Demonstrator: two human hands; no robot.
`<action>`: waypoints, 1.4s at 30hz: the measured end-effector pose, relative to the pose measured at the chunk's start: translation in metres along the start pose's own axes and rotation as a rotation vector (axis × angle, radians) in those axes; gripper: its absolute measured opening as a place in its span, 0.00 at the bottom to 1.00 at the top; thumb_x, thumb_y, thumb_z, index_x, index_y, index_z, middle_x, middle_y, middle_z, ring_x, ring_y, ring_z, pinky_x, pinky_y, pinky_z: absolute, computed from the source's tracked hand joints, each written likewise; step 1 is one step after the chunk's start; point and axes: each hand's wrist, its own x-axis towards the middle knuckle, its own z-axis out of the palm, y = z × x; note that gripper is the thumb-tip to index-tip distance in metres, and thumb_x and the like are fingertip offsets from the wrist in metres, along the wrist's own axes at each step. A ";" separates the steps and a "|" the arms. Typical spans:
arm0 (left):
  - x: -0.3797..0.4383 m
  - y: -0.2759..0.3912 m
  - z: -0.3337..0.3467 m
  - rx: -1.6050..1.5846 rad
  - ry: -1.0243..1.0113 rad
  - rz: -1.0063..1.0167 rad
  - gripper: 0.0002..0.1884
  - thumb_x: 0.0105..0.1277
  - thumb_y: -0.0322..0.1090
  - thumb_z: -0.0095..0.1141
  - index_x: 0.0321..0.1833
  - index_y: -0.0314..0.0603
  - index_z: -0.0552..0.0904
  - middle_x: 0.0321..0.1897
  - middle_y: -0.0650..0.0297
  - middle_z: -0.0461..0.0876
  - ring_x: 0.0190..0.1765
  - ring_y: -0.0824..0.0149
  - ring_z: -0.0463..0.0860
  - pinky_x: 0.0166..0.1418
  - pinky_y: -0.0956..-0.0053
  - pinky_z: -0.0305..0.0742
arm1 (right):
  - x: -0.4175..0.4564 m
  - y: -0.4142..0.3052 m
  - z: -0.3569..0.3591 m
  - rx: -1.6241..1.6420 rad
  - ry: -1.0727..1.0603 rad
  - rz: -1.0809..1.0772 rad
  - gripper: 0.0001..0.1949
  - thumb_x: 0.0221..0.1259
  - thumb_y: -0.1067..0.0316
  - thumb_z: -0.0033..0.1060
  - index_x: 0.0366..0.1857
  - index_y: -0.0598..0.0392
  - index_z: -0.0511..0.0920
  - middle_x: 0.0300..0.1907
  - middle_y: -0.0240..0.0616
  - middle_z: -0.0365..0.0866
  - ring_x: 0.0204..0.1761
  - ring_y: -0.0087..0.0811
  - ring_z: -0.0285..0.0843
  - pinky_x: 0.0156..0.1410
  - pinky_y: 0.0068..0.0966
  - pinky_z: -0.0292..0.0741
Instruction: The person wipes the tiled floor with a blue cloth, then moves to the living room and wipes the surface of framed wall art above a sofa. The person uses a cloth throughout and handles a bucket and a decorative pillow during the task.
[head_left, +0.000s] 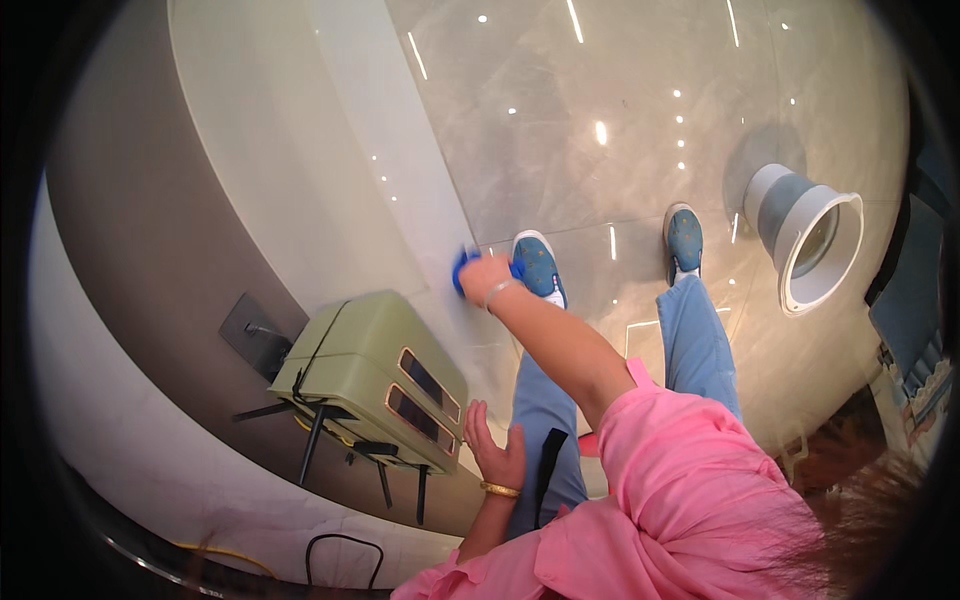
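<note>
My right hand (487, 279) grips a blue cloth (458, 274), whose ends stick out on both sides of the fist. It is at the border of a white glossy strip (375, 97), just left of my left shoe (535, 262) in the picture. My left hand (496, 454) holds nothing, its fingers raised beside a pale green box (352, 337) with two dark windows. The fingertips are close to the box's side; whether they touch it I cannot tell. Several black antennas (313, 442) project from the box's near side.
A white and grey collapsible bucket (781, 217) stands on the glossy tiled floor (600, 180) at the right. A grey socket plate (253, 330) with a plug is behind the box. Black cable (345, 537) and yellow cable (225, 553) lie at lower left.
</note>
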 end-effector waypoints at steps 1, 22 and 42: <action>0.000 0.000 0.001 0.001 -0.004 -0.002 0.34 0.55 0.30 0.60 0.66 0.33 0.65 0.65 0.45 0.64 0.69 0.46 0.61 0.72 0.55 0.54 | -0.015 -0.002 0.013 -0.011 -0.102 -0.015 0.12 0.58 0.66 0.51 0.42 0.49 0.84 0.48 0.39 0.83 0.51 0.44 0.80 0.51 0.54 0.73; 0.008 0.037 0.004 -0.026 -0.018 0.079 0.28 0.59 0.30 0.58 0.64 0.34 0.68 0.63 0.48 0.68 0.66 0.49 0.65 0.67 0.58 0.61 | -0.187 0.194 -0.026 1.431 0.278 0.078 0.15 0.53 0.64 0.54 0.44 0.58 0.79 0.37 0.37 0.84 0.36 0.29 0.80 0.44 0.26 0.76; -0.011 -0.032 -0.004 -0.118 -0.121 -0.192 0.29 0.59 0.29 0.59 0.65 0.36 0.68 0.64 0.52 0.69 0.64 0.56 0.69 0.60 0.67 0.69 | -0.022 -0.017 0.045 0.489 0.291 0.134 0.30 0.57 0.70 0.50 0.68 0.54 0.60 0.53 0.42 0.74 0.49 0.44 0.77 0.47 0.43 0.78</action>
